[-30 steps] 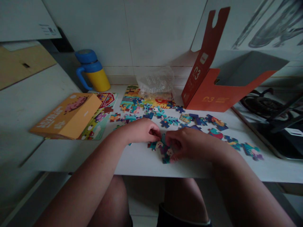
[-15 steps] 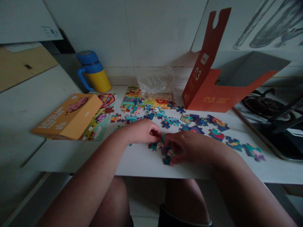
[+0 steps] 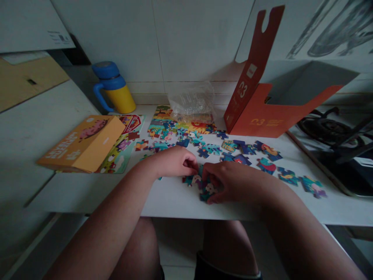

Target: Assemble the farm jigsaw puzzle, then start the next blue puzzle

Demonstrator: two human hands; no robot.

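Several joined jigsaw puzzle pieces (image 3: 196,180), dark teal with pale animal figures, lie near the front of the white tabletop. From the upper left, my left hand (image 3: 181,160) pinches the top edge of this cluster, thumb and fingers closed. On the other side my right hand (image 3: 229,182) grips the cluster's right part, its index finger on top and its thumb at the lower right edge. My fingers cover part of the pieces, so the joints between them are partly hidden. Loose puzzle pieces (image 3: 212,149) spread just beyond both hands.
At left a yellow box (image 3: 84,142) lies on a colourful picture sheet (image 3: 120,155). Behind stand a blue-and-yellow jug (image 3: 121,99), a clear plastic bag (image 3: 190,103) on another picture sheet (image 3: 159,116), and an open orange box (image 3: 262,120). A gas stove (image 3: 329,132) borders the right side.
Both hands stay at the puzzle cluster with nearly the same grip. The right thumb and the lower pieces have shifted very slightly left.
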